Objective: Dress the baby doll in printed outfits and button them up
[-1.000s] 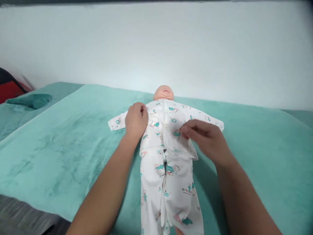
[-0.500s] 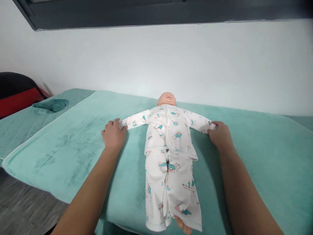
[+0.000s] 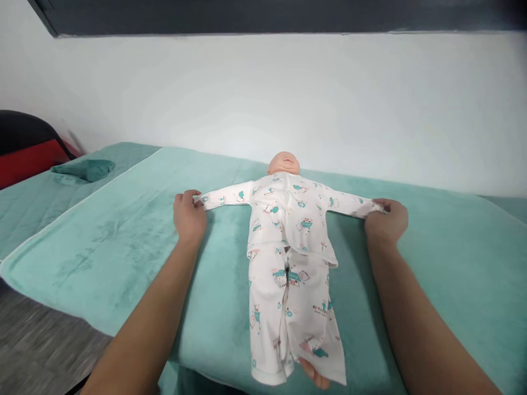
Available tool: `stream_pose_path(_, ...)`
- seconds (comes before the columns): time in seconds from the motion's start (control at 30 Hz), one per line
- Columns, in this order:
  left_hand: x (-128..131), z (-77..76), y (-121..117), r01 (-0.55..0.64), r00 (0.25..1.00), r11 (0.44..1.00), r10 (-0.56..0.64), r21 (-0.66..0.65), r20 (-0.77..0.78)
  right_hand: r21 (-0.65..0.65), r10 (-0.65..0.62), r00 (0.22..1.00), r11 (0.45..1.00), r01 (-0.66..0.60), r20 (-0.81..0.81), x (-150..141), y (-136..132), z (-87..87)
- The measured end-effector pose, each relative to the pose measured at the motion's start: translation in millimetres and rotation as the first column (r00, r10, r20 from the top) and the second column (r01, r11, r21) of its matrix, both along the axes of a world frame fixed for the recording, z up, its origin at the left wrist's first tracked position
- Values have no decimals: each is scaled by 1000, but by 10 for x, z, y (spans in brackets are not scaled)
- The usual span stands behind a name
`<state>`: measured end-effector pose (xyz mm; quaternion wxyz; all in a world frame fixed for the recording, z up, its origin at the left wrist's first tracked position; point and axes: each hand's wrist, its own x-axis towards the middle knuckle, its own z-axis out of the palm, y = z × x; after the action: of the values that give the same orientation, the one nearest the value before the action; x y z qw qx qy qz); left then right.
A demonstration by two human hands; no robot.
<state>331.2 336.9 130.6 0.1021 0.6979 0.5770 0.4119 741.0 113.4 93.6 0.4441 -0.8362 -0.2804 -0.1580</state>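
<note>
A baby doll [image 3: 285, 162] lies on its back, dressed in a white printed shirt [image 3: 304, 214] and matching trousers [image 3: 269, 307]. My left hand [image 3: 189, 215] pinches the cuff of the sleeve on the left of the picture. On the other side, my right hand [image 3: 387, 219] grips the end of the opposite sleeve. Both sleeves are drawn out straight to the sides. The toes of one foot [image 3: 315, 374] show below a trouser leg; the other foot is hidden. The doll's hands cannot be seen.
A soft green cover [image 3: 135, 241] lies under the doll, over a quilted bed surface [image 3: 24, 225]. A small green pillow-like bundle [image 3: 84, 170] sits at the left. Behind stands a white wall [image 3: 247, 93]. A red and black object [image 3: 31, 162] is at the far left.
My right hand has moved outward to the right with the sleeve end, pulling that sleeve straighter. My left hand has risen slightly, and its sleeve is also straighter.
</note>
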Motion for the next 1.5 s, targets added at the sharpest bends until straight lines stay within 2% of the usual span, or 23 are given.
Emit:
stream_pose_path(0.07, 6, 0, -30, -21, 1000, 999, 21, 38, -13, 75, -58, 993, 996, 50, 102, -236, 26, 126)
stream_pose_path(0.1, 13, 9, -75, -16, 1000, 997, 16, 78, 0, 101, -38, 987, 995, 22, 156, -410, 41, 201)
stream_pose_path(0.17, 34, 41, -241, 54, 995, 986, -66, 158, 71, 180, 145, 973, 968, -177, 178, -831, 54, 356)
stream_pose_path(0.23, 66, 75, -505, 228, 956, 953, -258, 201, 142, 194, 390, 897, 883, -428, 206, -1268, 23, 486)
stream_pose_path(0.27, 84, 86, -659, 338, 913, 919, -372, 203, 165, 153, 524, 821, 813, -561, 225, -1459, -12, 530)
stream_pose_path(0.33, 117, 90, -965, 555, 794, 814, -580, 170, 185, 73, 676, 695, 702, -709, 245, -1746, -116, 563)
stream_pose_path(0.4, 144, 73, -1207, 697, 682, 705, -709, 131, 180, -5, 732, 637, 657, -754, 242, -1889, -242, 536)
stream_pose_path(0.47, 165, 39, -1345, 733, 654, 670, -742, 118, 148, -48, 719, 659, 683, -729, 220, -1927, -362, 480)
stream_pose_path(0.57, 182, -19, -1393, 691, 712, 711, -701, 133, 49, -66, 669, 717, 739, -671, 198, -1916, -473, 419)
stream_pose_path(0.63, 181, -44, -1383, 667, 739, 732, -674, 139, 2, -68, 662, 714, 742, -667, 226, -1913, -486, 418)
stream_pose_path(0.73, 166, -38, -1383, 609, 787, 787, -615, 97, 47, -19, 664, 699, 729, -685, 265, -1917, -468, 455)
stream_pose_path(0.8, 139, -7, -1417, 558, 823, 829, -557, 23, 113, 34, 664, 710, 725, -688, 234, -1926, -506, 475)
stream_pose_path(0.87, 79, 26, -1504, 536, 835, 843, -525, -32, 168, 98, 671, 723, 718, -689, 165, -1966, -644, 467)
stream_pose_path(0.93, -30, 37, -1672, 573, 804, 819, -553, -36, 219, 143, 716, 696, 683, -716, 60, -2061, -890, 421)
stream_pose_path(0.97, -99, 29, -1790, 616, 768, 787, -593, -28, 242, 160, 749, 662, 653, -740, 2, -2131, -1040, 385)
stream_pose_path(1.03, -241, -13, -2077, 725, 667, 689, -698, -9, 261, 154, 813, 575, 582, -798, -94, -2300, -1337, 299)
stream_pose_path(1.07, -300, -44, -2232, 774, 615, 633, -750, -7, 245, 139, 821, 559, 570, -810, -111, -2390, -1462, 255)
stream_pose_path(1.1, -343, -77, -2381, 799, 588, 602, -780, -1, 213, 115, 813, 571, 581, -805, -113, -2475, -1561, 216)
stream_pose_path(1.13, -368, -110, -2516, 798, 591, 602, -785, 6, 185, 93, 793, 601, 609, -788, -102, -2551, -1631, 185)
stream_pose_path(1.2, -365, -160, -2721, 750, 650, 661, -745, 37, 150, 64, 744, 664, 668, -742, -77, -2660, -1692, 159)
stream_pose_path(1.3, -305, -165, -2851, 679, 714, 726, -688, 113, 130, 103, 725, 686, 688, -718, -58, -2728, -1700, 232)
stream_pose_path(1.43, -309, -73, -2834, 684, 714, 708, -699, 175, 42, 152, 700, 714, 708, -689, -26, -2757, -1779, 426)
stream_pose_path(1.5, -347, -52, -2802, 675, 728, 716, -686, 180, -2, 161, 686, 727, 720, -675, -21, -2778, -1818, 466)
